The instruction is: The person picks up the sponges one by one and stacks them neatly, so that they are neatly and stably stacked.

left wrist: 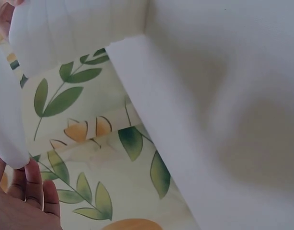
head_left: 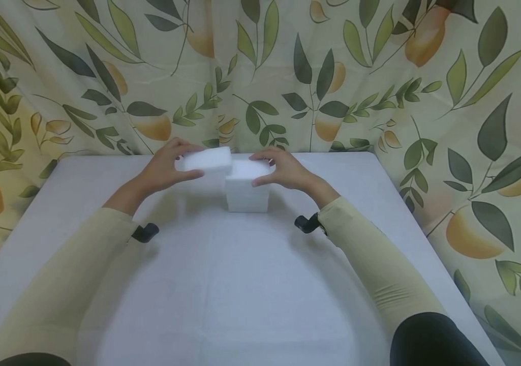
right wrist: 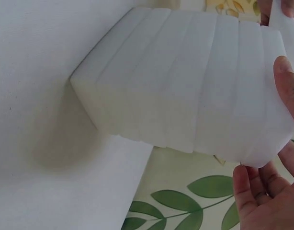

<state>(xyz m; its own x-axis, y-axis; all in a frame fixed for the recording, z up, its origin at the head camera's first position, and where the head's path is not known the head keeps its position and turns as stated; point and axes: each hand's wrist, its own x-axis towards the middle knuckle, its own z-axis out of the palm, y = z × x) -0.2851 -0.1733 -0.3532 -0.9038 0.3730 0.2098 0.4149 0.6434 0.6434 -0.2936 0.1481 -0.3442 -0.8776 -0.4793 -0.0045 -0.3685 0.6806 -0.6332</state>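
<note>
A stack of white, foam-like slabs [head_left: 247,195] stands near the table's far edge; the right wrist view shows several layers in the stack [right wrist: 180,86]. My right hand [head_left: 287,170] spans the top of this stack, thumb at the near side and fingers at the far side. To the left, my left hand [head_left: 169,165] holds a separate white slab [head_left: 207,158] off the table, its right end beside the stack's top. In the left wrist view, the fingers [left wrist: 34,184] of that hand touch the lower end of the slab [left wrist: 5,115].
A white-covered table [head_left: 242,284] spreads below both arms. Behind it and at the sides hangs a curtain [head_left: 260,76] patterned with leaves and fruit. Dark wrist cameras [head_left: 146,233] sit at the sleeve cuffs.
</note>
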